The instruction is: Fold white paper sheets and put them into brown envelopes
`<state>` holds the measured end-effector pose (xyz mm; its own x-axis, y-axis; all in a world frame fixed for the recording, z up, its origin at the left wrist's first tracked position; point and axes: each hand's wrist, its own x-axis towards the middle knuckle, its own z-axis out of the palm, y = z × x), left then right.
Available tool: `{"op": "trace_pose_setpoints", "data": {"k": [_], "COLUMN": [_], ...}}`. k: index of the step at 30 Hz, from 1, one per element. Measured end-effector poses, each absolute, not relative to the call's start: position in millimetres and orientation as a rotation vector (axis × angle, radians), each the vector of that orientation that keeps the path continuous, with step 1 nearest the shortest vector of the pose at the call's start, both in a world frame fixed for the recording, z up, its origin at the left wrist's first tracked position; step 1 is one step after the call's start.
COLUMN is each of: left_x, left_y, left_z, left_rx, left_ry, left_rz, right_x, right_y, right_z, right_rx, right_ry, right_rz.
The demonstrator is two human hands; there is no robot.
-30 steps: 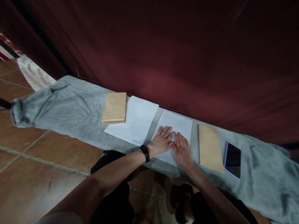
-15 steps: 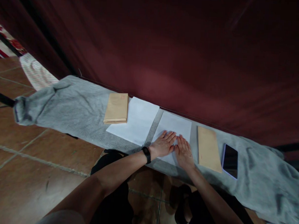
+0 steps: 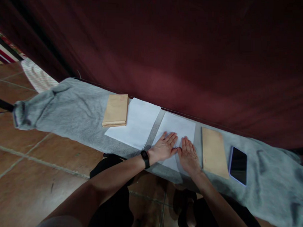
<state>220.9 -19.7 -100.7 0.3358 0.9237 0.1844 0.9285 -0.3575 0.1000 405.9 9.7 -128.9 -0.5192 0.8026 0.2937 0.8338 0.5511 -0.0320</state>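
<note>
My left hand (image 3: 163, 147) lies flat on a white sheet of paper (image 3: 179, 124), fingers stretched out, a black band on its wrist. Beside it, my right hand (image 3: 189, 156) also rests flat on the same sheet, with the thumbs close together. To the left are more white sheets (image 3: 143, 121), partly covered by a stack of brown envelopes (image 3: 116, 109). A single brown envelope (image 3: 215, 152) lies to the right of my right hand. The part of the sheet under my palms is hidden.
A phone (image 3: 238, 165) with a purple edge lies right of the single envelope. Grey cloth (image 3: 81, 113) covers the long narrow surface. Behind it hangs a dark red curtain (image 3: 153, 60). Tiled floor (image 3: 50, 182) shows below, with my legs close to the front edge.
Both hands remain flat on the sheet and have slid slightly apart at the fingertips. The view has shifted a little; the papers, envelopes and phone lie as before.
</note>
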Motion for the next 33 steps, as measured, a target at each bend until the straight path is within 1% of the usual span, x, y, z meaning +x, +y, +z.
{"op": "trace_pose_setpoints", "data": {"k": [7, 10, 13, 16, 19, 25, 28, 33], "left_x": [195.7, 187.3, 186.9, 194.9, 206.2, 210.4, 205.1, 200.1], "left_y": [5.3, 16.0, 20.3, 18.3, 14.1, 17.2, 22.4, 27.3], "left_z": [-108.5, -110.2, -108.4, -104.0, -102.3, -105.9, -105.5, -105.9], "left_rx": [-2.161, -2.054, -2.030, -2.178, -2.364, -2.427, -2.398, -2.291], "left_ry": [-2.164, -2.262, -2.232, -2.043, -1.922, -1.931, -1.959, -2.072], "left_rz": [-0.397, -0.417, -0.510, -0.568, -0.504, -0.416, -0.394, -0.341], "right_x": [408.0, 412.2, 415.0, 413.4, 409.0, 394.4, 374.9, 331.5], "right_y": [15.5, 19.9, 27.0, 34.6, 38.1, 43.2, 57.2, 88.0], "right_z": [-129.2, -131.5, -132.3, -129.8, -124.8, -115.3, -111.5, -107.7], "right_rx": [-1.427, -1.473, -1.516, -1.509, -1.419, -1.225, -1.253, -1.353], "right_ry": [-2.485, -2.452, -2.413, -2.402, -2.448, -2.565, -2.577, -2.570], "right_rz": [-0.190, -0.210, -0.199, -0.122, 0.023, 0.265, 0.276, 0.170]}}
